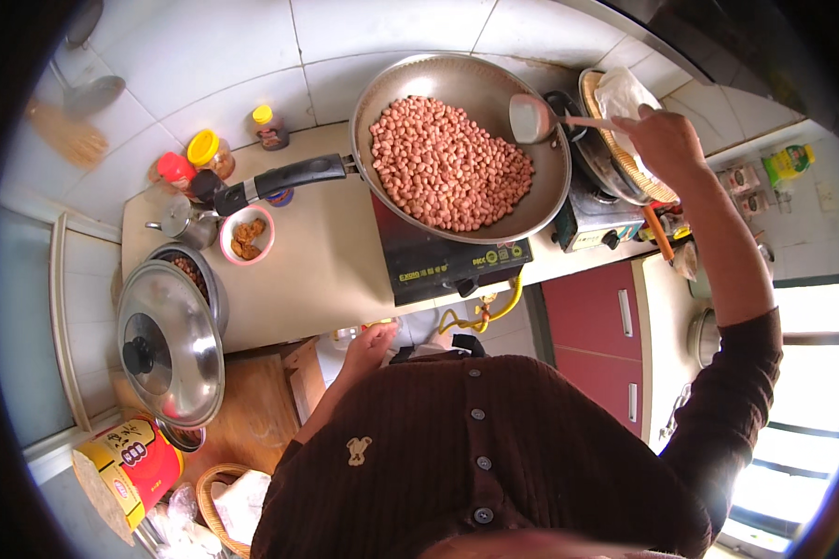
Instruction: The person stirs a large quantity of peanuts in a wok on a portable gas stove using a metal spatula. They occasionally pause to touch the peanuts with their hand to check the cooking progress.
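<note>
My right hand [662, 140] grips the handle of a spatula [531, 119], whose pale blade rests near the right inner wall of a large wok [556, 200]. A heap of pinkish-brown peanuts [443, 168] fills much of the wok. The wok sits tilted over a black gas stove [457, 265], its long black handle [284, 182] pointing left, apart from both hands. Low in front of the counter hangs my left hand [371, 345], fingers loosely curled together and nothing visible in them. A jar-like thing with a coloured label shows just behind it.
A pink-rimmed bowl [268, 244] of brown pieces stands left of the wok on the counter [336, 279]. Beyond it are a metal pot [216, 279], a large lid [191, 373] and several capped jars. A second burner [587, 219] bears a pan and woven tray. A yellow hose [508, 307] hangs below.
</note>
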The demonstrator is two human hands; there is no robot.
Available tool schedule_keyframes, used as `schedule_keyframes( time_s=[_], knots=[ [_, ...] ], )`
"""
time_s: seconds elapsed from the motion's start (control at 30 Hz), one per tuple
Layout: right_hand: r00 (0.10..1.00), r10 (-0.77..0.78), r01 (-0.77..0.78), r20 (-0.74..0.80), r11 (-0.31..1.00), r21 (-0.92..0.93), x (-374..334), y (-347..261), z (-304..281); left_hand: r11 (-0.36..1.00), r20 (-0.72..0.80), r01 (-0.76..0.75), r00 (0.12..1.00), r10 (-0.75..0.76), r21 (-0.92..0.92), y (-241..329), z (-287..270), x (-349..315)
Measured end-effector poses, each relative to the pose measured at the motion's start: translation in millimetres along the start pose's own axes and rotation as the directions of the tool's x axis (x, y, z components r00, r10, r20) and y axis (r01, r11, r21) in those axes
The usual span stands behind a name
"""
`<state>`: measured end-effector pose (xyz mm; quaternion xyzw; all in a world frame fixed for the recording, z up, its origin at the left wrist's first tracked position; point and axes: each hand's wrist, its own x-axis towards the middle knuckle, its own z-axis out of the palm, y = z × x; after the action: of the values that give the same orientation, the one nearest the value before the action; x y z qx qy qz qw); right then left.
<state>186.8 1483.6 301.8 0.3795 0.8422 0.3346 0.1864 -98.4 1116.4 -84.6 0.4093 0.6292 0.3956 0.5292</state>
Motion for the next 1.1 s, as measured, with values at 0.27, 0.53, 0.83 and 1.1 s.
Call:
schedule_keyframes(
  time_s=[0.27,0.53,0.83,1.1],
  knots=[
    [0.958,-0.175,-0.121,0.228,0.475,0.872,-37,-23,29,0.999,0.015,-0.035,0.999,0.035,0.016,-3,-2,11],
    [0.955,-0.163,-0.242,0.247,0.054,0.969,-6,-109,51,0.992,0.061,0.03,0.998,-0.023,-0.122,7,4,6],
    [0.8,-0.225,-0.598,0.556,-0.222,0.77,-26,-60,28,0.996,0.037,0.025,0.999,-0.022,-0.08,8,10,1],
    [0.941,0.069,-0.245,0.332,0.815,0.525,-54,-3,-45,0.998,0.054,0.048,0.998,-0.046,-0.046,13,19,3]
  ],
)
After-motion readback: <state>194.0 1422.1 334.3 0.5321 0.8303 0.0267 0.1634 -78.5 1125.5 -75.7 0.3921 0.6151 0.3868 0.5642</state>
